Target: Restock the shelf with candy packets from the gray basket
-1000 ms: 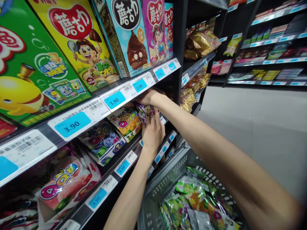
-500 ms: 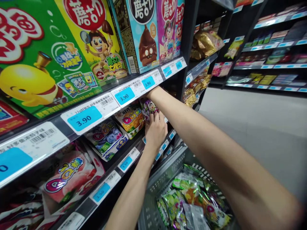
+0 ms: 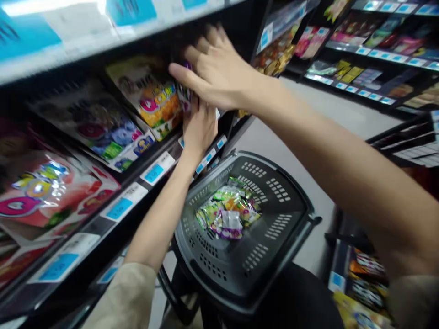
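Note:
My left hand (image 3: 200, 128) is at the shelf's front edge, its fingers bent over the front of a box of purple gummy candy packets (image 3: 185, 93); the fingertips are partly hidden. Just above it, my right hand (image 3: 216, 68) is smeared by motion. Its thumb and fingers are apart, and nothing shows in them. Left of the hands stands a box of orange gummy candy bags (image 3: 159, 103). Farther left are blueberry gummy candy bags (image 3: 113, 125) and pink peach ones (image 3: 44, 192).
A grey shopping basket (image 3: 270, 256) with several shiny candy bags (image 3: 231, 210) inside stands below my arms. Overhead runs the upper shelf's edge with price labels (image 3: 130, 11). Stocked shelves (image 3: 373, 55) stand across the aisle floor (image 3: 308, 105). More snack bags (image 3: 366, 292) sit lower right.
My right hand has come out from under the upper shelf's edge and is spread above my left hand. My left hand stays at the purple packets. The view has tilted down, showing more of the basket.

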Demonstrator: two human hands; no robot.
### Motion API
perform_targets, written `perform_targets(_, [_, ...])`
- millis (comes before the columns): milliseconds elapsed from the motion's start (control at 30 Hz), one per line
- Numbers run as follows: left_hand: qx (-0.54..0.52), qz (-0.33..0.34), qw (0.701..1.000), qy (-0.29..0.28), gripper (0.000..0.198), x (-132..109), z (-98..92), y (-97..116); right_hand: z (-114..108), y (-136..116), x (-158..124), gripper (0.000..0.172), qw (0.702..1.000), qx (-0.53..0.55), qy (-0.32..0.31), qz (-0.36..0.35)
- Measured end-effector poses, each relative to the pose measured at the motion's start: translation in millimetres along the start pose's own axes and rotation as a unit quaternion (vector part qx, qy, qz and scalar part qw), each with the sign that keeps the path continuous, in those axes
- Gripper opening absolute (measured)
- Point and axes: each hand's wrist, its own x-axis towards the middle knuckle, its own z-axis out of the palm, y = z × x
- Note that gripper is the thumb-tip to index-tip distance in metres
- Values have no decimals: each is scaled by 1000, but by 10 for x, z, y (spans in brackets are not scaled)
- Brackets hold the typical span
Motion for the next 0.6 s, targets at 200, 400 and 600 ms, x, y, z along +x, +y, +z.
perform_targets(200, [11, 14, 1000, 8, 61, -31, -11, -25, 216, -216, -1683, 47, 989, 123, -55, 62])
perform_targets(400, [-27, 6, 1000, -3, 66, -15, 13, -35, 1805, -491, -3008, 29, 742, 183, -596, 247])
perform_targets(600, [-47, 15, 999, -2, 53, -50, -37, -23, 2446, -1305, -3630, 71, 681, 101, -668, 282])
